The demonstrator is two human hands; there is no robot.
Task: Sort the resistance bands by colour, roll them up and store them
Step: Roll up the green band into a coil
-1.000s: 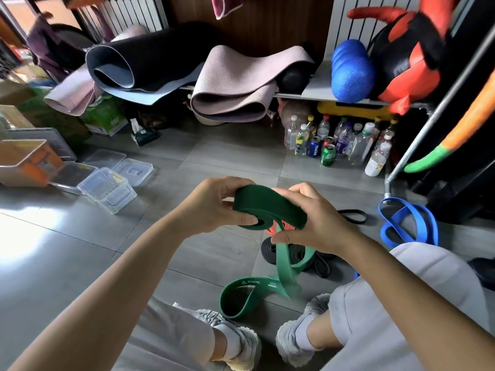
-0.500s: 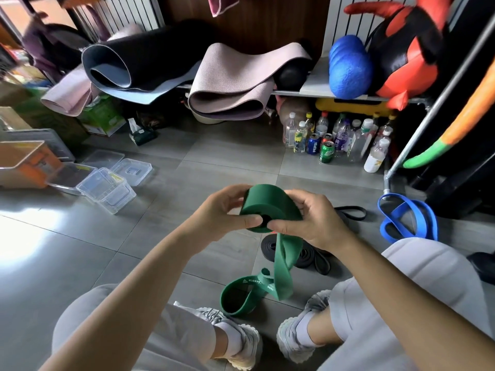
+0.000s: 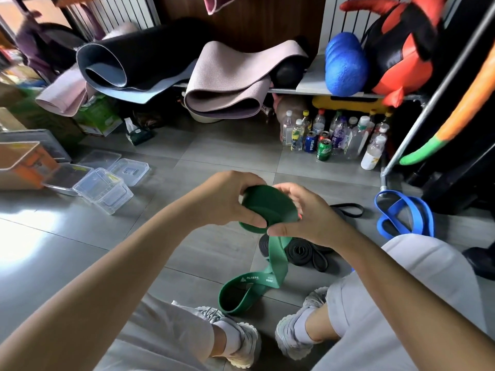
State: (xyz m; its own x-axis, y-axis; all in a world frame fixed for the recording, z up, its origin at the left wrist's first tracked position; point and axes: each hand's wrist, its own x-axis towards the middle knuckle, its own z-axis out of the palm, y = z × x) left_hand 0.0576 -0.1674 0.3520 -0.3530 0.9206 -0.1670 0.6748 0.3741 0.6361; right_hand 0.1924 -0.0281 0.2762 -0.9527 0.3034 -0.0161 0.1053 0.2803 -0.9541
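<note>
- Both grips are closed on the green band [image 3: 270, 208]. The left grip [image 3: 227, 200] is curled round the left side of the roll, with its thumb laid across the near face. The right grip [image 3: 310, 215] is wrapped over the right side, with thumb and forefinger pinched at the roll's lower edge.
- The green band is held in the air above the floor [image 3: 166, 253], partly wound into a thick roll between the two grips.
- Its unwound tail is seen hanging straight down from the roll. The end loop, printed with white lettering, is laid on the floor between the left shoe [image 3: 238, 336] and the right shoe [image 3: 292, 336].
- Black bands [image 3: 305, 254] are piled on the floor just behind the hanging tail, below the right grip.
- A blue band [image 3: 401, 215] is spread in loose loops on the floor to the right, near the foot of a metal rack [image 3: 417, 135].
- Clear plastic boxes [image 3: 104, 192] are set on the floor well to the left.
- Bottles and cans [image 3: 329, 136] are grouped under a shelf [image 3: 310, 85], on which rolled mats [image 3: 222, 84] are stacked.
</note>
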